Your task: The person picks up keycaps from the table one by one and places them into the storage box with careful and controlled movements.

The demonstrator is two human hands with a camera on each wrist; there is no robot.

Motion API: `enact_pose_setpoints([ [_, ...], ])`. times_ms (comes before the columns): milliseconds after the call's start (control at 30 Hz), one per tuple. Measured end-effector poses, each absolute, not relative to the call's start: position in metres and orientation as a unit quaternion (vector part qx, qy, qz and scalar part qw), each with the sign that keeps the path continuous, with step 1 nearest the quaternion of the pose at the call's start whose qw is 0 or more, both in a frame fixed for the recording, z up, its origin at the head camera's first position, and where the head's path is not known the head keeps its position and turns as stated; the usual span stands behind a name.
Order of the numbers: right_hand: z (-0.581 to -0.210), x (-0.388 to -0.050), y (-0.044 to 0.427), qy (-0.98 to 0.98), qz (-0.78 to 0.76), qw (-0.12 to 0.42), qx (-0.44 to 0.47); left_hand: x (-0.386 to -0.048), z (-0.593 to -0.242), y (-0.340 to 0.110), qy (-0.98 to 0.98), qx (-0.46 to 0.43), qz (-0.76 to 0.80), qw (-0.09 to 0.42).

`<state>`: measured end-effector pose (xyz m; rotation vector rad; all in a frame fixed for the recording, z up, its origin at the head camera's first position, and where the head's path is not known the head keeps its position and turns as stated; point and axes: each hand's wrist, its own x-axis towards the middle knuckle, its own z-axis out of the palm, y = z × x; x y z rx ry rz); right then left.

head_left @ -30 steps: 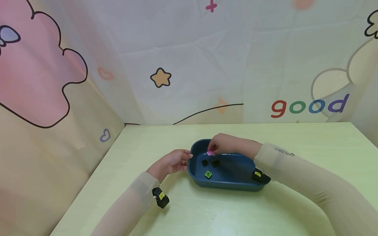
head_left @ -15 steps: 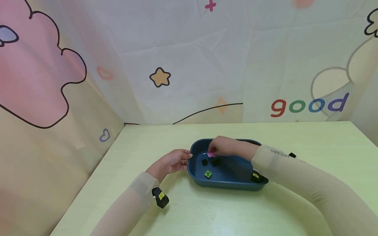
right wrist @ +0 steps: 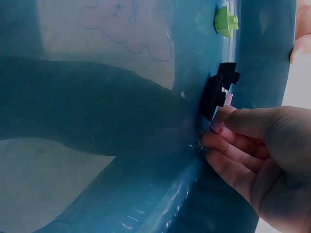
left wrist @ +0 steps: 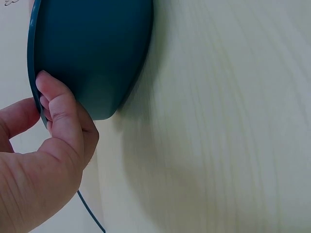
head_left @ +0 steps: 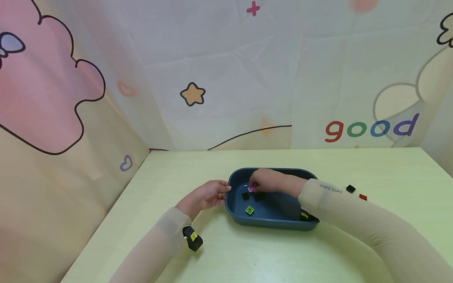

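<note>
My left hand [head_left: 209, 193] grips the left end of a dark blue oval-cornered plastic basin [head_left: 276, 224]. The left wrist view shows the thumb on one side of the rim [left wrist: 33, 53] and curled fingers on the other. Inside the basin my right hand [head_left: 265, 180] pinches a small pink block [head_left: 251, 189] low, near the far left corner. Its thumb and fingertips partly cover the pink block [right wrist: 216, 126] in the right wrist view. Beside it lie two small black blocks [head_left: 245, 196], and nearer the front a bright green square block [head_left: 249, 210].
On the pale table [head_left: 219, 255], right of the basin, lie a black block [head_left: 350, 188] and a red block [head_left: 362, 197], close to my right sleeve [head_left: 339, 200]. My right forearm crosses over the basin's right end. A printed cloth [head_left: 226, 78] hangs behind the table.
My right hand has moved slightly toward me and lower in the basin with the pink block. The black and red blocks at right have come out from behind my sleeve. The left hand stays put.
</note>
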<state>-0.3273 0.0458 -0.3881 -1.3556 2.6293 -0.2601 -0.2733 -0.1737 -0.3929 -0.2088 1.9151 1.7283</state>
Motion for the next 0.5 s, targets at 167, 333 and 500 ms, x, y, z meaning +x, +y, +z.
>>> enact_pose_setpoints([
  [167,-0.3897,-0.3265,0.0433,0.883,-0.076,0.078,-0.458,-0.2733,-0.3925,-0.1735,0.712,-0.081,0.641,0.275],
  [333,-0.3903,-0.3254,0.0416,0.886,-0.066,0.075,-0.453,-0.2735,-0.3926,-0.1734,0.715,-0.082,0.639,0.273],
  [500,-0.3909,-0.3257,0.0416,0.885,-0.07,0.077,-0.453,-0.2735,-0.3924,-0.1733,0.715,-0.083,0.638,0.273],
])
